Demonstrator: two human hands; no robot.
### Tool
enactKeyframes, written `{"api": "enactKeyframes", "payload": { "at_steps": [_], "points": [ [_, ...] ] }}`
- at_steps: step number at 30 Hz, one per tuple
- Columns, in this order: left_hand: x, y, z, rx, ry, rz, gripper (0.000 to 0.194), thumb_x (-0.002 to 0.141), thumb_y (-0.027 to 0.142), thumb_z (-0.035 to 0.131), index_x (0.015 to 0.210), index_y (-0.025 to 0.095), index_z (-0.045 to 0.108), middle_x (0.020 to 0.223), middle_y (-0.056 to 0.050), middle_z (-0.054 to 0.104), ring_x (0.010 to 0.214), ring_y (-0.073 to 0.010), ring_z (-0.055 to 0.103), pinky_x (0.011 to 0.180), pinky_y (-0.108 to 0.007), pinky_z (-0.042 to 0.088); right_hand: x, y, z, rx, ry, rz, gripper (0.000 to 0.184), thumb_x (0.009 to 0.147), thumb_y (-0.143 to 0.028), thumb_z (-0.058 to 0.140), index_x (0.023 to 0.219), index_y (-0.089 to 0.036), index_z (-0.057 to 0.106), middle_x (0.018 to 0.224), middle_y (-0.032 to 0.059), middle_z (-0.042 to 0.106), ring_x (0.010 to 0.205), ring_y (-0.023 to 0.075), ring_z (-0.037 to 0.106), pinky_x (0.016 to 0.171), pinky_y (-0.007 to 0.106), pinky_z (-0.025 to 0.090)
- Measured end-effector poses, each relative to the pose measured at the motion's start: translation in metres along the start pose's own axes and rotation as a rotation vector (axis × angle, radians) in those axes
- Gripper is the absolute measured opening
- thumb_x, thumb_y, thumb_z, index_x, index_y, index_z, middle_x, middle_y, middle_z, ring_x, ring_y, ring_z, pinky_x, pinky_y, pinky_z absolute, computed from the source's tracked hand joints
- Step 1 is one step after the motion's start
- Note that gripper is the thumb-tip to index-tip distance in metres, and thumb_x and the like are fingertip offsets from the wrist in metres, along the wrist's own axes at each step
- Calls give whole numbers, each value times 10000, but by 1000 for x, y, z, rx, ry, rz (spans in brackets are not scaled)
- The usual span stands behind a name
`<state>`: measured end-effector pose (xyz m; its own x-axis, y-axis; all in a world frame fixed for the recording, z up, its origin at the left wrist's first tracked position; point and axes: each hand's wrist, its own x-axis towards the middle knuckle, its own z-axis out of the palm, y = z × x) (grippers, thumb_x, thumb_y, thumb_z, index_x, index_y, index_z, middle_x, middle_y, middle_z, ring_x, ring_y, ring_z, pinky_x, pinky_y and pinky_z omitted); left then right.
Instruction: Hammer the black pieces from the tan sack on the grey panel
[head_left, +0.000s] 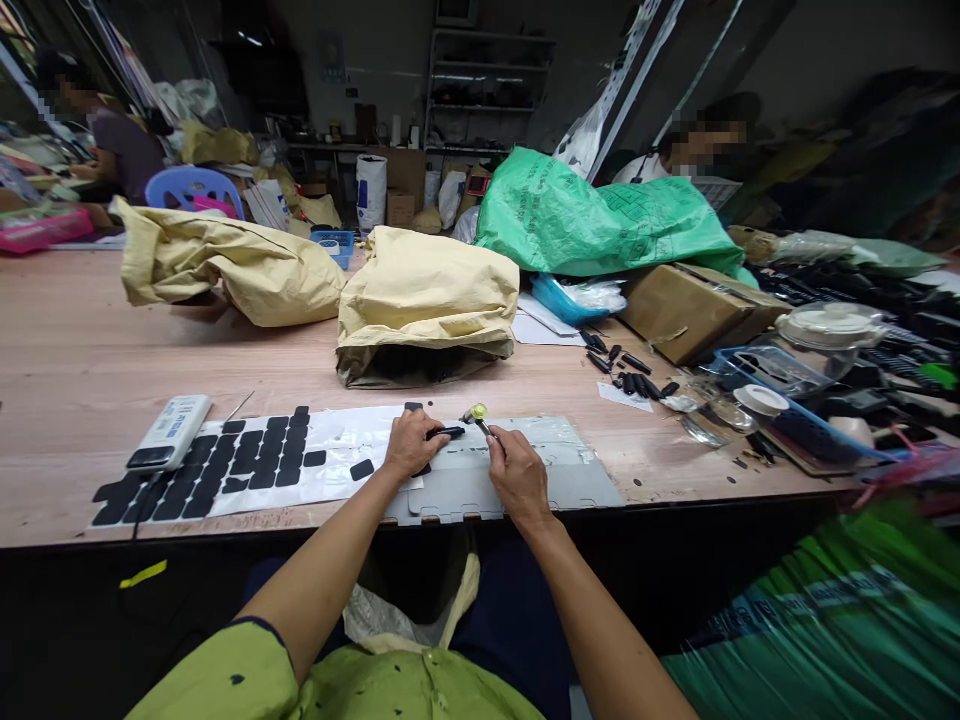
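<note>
My left hand (pixel 409 442) is closed on a slim black pen-like piece (pixel 450 432), holding it low over a grey board (pixel 570 460). A thin dark handle runs into the closed fingers of my right hand (pixel 517 472). It belongs to a small hammer (pixel 478 411) with a metal and yellow-green head, just above the tip of the black piece. Beside my left hand lies a white sheet (pixel 337 437) with rows of black rounded patches. One loose black patch (pixel 361 469) sits near my left wrist.
A white power-bank-like device (pixel 171 430) with a cable rests on the sheet's left. Two beige sacks (pixel 427 285) lie ahead. Several black pieces (pixel 634 384), a cardboard box (pixel 697 310), a green sack (pixel 592 215) and a blue tray (pixel 795 410) are at the right. Two people sit further back.
</note>
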<state>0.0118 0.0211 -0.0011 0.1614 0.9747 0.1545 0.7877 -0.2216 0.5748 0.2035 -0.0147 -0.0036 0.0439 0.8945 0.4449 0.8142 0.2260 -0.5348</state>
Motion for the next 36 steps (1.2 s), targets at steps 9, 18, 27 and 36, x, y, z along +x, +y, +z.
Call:
{"api": "enactKeyframes", "payload": {
  "at_steps": [9, 18, 27, 36],
  "points": [
    [1, -2, 2, 13, -9, -2, 193, 814, 373, 684, 960, 268, 754, 884, -19, 639, 908, -197, 526, 807, -344, 366, -8, -10, 5, -21, -1, -42, 334, 967, -296, 374, 1058, -184, 675, 888, 74, 650, 779, 189, 597, 705, 283, 460],
    [1, -4, 5, 24, -24, -5, 175, 830, 366, 662, 964, 304, 755, 898, -9, 637, 912, -187, 513, 828, -338, 365, -12, -23, 11, -37, -67, -101, 334, 982, -297, 372, 1094, -179, 664, 903, 74, 648, 830, 185, 606, 756, 266, 449],
    [0, -1, 1, 11, -30, -5, 242, 902, 391, 551, 960, 256, 743, 878, -30, 636, 882, -195, 512, 815, -348, 366, 16, 10, 5, -263, -11, 15, 255, 935, -227, 460, 1056, -188, 681, 901, 65, 643, 836, 191, 545, 739, 279, 373],
    [-1, 0, -2, 42, -78, -9, 418, 990, 359, 333, 736, 202, 626, 845, -27, 617, 840, -188, 492, 765, -345, 350, 16, 23, 13, -490, -53, 38, 210, 898, -219, 551, 1070, -185, 666, 915, 70, 612, 826, 203, 487, 667, 305, 277]
  ]
}}
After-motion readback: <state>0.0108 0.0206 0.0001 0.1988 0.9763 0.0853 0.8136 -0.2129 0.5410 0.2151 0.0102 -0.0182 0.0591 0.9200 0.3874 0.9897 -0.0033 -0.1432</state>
